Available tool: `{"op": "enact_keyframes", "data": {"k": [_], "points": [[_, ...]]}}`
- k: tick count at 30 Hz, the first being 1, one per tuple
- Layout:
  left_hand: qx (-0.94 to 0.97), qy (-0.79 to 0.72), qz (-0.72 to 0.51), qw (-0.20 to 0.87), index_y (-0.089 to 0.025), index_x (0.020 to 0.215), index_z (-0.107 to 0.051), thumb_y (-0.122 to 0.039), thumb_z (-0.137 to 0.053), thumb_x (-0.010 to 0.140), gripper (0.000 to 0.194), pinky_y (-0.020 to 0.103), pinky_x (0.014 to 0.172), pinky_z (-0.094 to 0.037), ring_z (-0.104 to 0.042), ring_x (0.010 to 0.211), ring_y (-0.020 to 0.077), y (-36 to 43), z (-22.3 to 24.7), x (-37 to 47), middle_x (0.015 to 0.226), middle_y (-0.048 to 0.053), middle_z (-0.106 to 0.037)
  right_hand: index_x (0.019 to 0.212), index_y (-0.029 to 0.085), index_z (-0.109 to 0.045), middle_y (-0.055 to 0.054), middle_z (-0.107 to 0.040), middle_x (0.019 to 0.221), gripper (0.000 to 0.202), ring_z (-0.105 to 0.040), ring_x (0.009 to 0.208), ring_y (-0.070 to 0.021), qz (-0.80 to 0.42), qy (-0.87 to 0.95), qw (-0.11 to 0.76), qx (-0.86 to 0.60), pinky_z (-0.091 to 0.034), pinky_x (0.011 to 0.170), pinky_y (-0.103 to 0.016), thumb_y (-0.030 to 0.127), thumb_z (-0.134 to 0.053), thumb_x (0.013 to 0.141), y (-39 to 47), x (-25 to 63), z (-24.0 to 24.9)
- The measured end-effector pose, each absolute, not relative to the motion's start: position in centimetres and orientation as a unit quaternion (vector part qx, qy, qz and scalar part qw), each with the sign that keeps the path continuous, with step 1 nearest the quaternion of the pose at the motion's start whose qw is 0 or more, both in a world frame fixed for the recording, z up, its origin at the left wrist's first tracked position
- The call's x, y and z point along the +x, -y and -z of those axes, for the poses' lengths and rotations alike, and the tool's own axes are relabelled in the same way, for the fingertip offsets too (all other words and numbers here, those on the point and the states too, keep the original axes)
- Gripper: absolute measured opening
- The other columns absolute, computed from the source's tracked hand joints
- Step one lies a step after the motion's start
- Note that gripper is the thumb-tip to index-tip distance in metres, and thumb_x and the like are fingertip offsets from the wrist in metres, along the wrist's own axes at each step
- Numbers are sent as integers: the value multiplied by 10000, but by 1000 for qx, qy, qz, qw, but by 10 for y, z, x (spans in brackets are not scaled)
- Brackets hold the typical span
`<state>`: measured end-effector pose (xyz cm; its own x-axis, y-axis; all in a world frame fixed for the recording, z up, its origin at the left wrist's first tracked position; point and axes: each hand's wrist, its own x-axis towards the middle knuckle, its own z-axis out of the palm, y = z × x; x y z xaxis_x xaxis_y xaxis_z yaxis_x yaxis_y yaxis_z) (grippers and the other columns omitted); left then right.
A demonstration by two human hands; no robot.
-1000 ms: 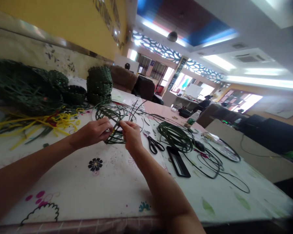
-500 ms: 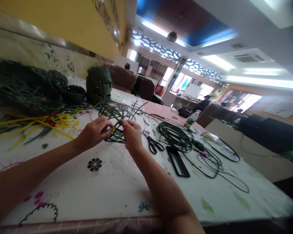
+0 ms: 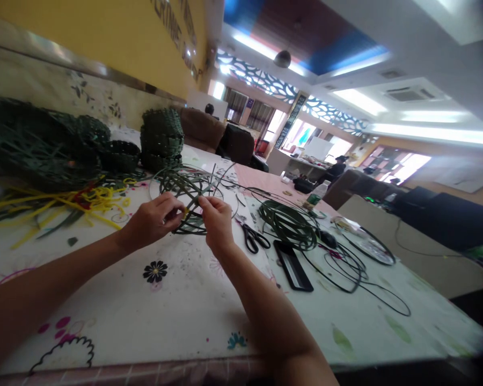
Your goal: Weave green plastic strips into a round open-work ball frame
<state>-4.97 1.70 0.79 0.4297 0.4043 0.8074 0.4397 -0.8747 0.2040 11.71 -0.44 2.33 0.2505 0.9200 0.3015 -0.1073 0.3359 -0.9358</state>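
A loose open weave of dark green strips [image 3: 190, 228] stands on the flowered tablecloth [image 3: 201, 300], with free strip ends poking up behind it. At its left side, my left hand [image 3: 161, 217] is closed in a pinch on the weave, and a bit of yellow shows by the fingertips. My right hand [image 3: 217, 220] pinches a green strip between thumb and forefinger at the near right side. The fingertips of both hands are close together. Black-handled scissors [image 3: 254, 237] lie just right of my right hand.
Yellow strips [image 3: 92, 203] lie at left, before a large dark green woven basket [image 3: 36, 145] and stacked baskets [image 3: 162, 136]. At right are a coil of green strip [image 3: 285, 222], a black phone-like object [image 3: 293, 265] and a bottle [image 3: 319, 194]. A person [image 3: 338, 169] sits far back.
The free strip ends behind the weave have swung left and stand more upright. Both hands keep their pinch in nearly the same place.
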Motion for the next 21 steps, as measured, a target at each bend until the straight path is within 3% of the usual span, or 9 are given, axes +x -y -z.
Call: {"op": "enact_keyframes", "data": {"k": [7,14,21], "points": [[-863,249,440,-19,-179,845,-549,-249,-559,933,113,254,607,-409,-500,648,121,-21,-14,-53,755,1,-516,592,187,-560,73,-361,538,262,-278,539,-80,-369,507,649,-430,-222,516,-235,357,-637,775,6,115,-21],[-848,249,449,-134,-182,851,-532,-237,-525,943,107,240,569,-445,-549,604,108,-25,-10,-54,760,-8,-542,593,191,-563,80,-349,512,251,-262,514,-75,-398,483,654,-425,-196,489,-233,362,-658,750,6,116,-22],[-839,236,490,5,-193,923,-643,-249,-547,951,115,273,744,-506,-613,811,157,-27,-2,-52,881,47,-615,610,185,-569,100,-318,461,241,-226,463,-61,-441,439,650,-436,-155,463,-231,372,-674,721,2,121,-23]]}}
